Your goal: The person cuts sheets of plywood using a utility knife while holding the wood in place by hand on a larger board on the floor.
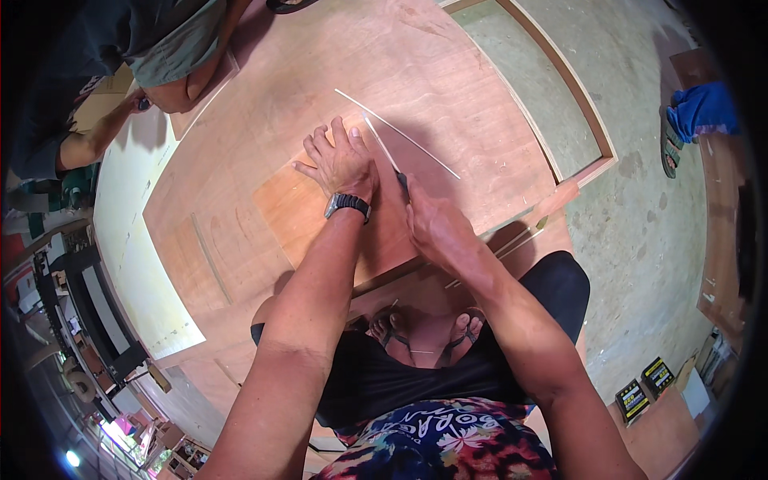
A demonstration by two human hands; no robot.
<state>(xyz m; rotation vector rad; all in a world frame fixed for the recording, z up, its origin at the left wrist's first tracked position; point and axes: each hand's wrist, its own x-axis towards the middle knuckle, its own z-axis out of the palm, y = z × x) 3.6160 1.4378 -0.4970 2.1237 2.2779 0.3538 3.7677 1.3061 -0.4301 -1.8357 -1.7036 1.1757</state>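
My left hand [340, 160] lies with its fingers spread on a lighter rectangular piece of plywood [282, 200], which rests on a large reddish plywood sheet [448, 72]. A dark watch is on that wrist. Just to its right, my right hand [436, 224] is closed round the dark handle of a knife [388, 154]. The knife's long, narrow blade points away from me and slightly left, its tip near the left fingertips. Beyond the blade, a thin pale wooden strip [398, 132] lies slantwise on the sheet.
Another person [180, 64] crouches at the far left, a small dark object in one hand, by a white-faced board [128, 204]. A wooden frame [588, 120] stands at the far right. Beyond it is a sandalled foot [670, 148]. Two dark-and-yellow packets [644, 388] lie lower right.
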